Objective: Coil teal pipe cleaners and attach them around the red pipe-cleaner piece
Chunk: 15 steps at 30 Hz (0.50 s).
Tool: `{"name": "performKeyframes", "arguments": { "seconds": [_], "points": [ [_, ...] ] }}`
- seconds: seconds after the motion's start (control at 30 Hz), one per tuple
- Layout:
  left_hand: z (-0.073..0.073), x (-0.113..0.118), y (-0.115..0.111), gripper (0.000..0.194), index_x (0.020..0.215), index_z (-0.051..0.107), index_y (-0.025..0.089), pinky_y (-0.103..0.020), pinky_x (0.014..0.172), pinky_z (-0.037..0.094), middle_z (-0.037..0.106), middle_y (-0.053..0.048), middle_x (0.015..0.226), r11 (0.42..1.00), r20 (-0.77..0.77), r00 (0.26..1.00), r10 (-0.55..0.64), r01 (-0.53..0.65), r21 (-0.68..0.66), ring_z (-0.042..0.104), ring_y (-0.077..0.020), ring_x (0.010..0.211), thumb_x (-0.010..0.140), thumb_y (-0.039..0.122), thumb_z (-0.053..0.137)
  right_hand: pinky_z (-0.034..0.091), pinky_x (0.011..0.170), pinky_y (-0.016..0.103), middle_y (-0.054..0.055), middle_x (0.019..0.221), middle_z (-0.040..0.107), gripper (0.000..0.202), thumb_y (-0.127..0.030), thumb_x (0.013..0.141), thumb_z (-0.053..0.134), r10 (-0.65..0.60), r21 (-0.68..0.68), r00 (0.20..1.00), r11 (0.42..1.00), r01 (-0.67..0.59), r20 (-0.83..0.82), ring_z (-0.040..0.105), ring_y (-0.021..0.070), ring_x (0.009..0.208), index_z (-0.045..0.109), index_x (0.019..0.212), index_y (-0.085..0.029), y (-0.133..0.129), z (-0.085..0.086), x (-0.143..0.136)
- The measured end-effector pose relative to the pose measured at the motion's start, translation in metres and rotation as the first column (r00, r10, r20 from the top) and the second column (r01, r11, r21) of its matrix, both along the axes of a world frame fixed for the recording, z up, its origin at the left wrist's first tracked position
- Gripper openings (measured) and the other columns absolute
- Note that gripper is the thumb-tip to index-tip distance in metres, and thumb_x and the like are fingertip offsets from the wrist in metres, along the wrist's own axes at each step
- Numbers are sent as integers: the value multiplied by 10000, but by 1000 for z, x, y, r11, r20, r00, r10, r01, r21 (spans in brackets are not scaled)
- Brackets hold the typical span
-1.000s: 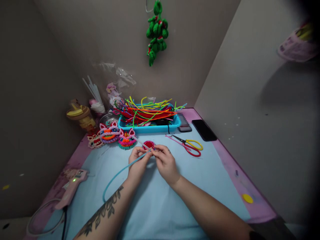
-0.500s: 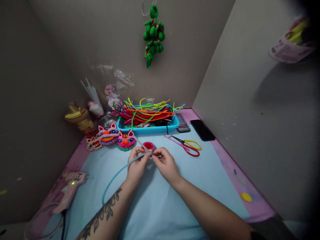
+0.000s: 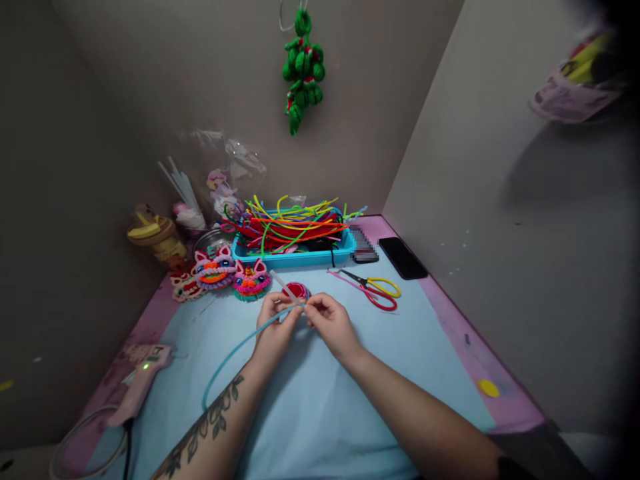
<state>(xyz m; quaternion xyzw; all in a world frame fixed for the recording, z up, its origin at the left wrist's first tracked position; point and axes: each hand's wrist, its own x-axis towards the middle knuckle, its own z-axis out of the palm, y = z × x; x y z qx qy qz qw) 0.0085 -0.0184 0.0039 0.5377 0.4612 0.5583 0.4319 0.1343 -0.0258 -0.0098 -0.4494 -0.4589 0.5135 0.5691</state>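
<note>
A light blue pipe cleaner (image 3: 223, 354) is pinched in my left hand (image 3: 273, 323), its long tail curving down over the left forearm. A slim whitish translucent stick (image 3: 284, 286) pokes up and left from the same fingers. My right hand (image 3: 331, 325) is closed at the fingertips, close against the left ones, on the short end of the pipe cleaner. Whether the pipe cleaner is wound round the stick is hidden by the fingers. Just behind the hands lies a round red and purple coiled piece (image 3: 299, 289), partly covered.
Behind stands a blue tray (image 3: 295, 259) heaped with colourful pipe cleaners. Fuzzy animal heads (image 3: 251, 280) sit to its left. Scissors (image 3: 373, 288) and a black phone (image 3: 403, 258) lie at right. A pink glue gun (image 3: 143, 387), its light green, rests at left with its cord.
The right fingers have shifted very slightly at the pipe cleaner's end. The whole view has moved a little; both hands stay together with the same things in them.
</note>
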Motion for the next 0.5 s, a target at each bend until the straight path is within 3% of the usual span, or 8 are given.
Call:
{"name": "performKeyframes", "arguments": {
  "seconds": [0.2, 0.37, 0.5],
  "points": [
    [2, -2, 2, 120, 710, 559, 190, -264, 674, 486, 640, 3, 705, 999, -97, 995, 2, 2, 45, 615, -145, 699, 712, 218, 677, 397, 492, 214, -48, 574, 506, 209, -389, 764, 621, 39, 16, 999, 999, -39, 1, 470, 85, 503, 576, 736, -187, 1, 1, 3],
    [-1, -4, 6, 132, 656, 586, 175, -261, 663, 478, 618, 0, 674, 998, -40, 998, -45, 47, 45, 589, -141, 676, 691, 230, 701, 352, 450, 213, -48, 563, 495, 231, -407, 752, 618, 65, -35, 998, 997, -65, -5, 439, 88, 483, 610, 810, -184, 3, -2, 4],
    [-5, -6, 8, 138, 642, 613, 165, -251, 633, 471, 618, 3, 643, 998, -20, 998, -57, 56, -21, 574, -130, 631, 654, 231, 734, 350, 472, 220, -36, 586, 495, 189, -363, 752, 604, 57, -2, 994, 998, -57, 92, 434, 95, 513, 630, 789, -179, 6, -4, 7]
  ]
}}
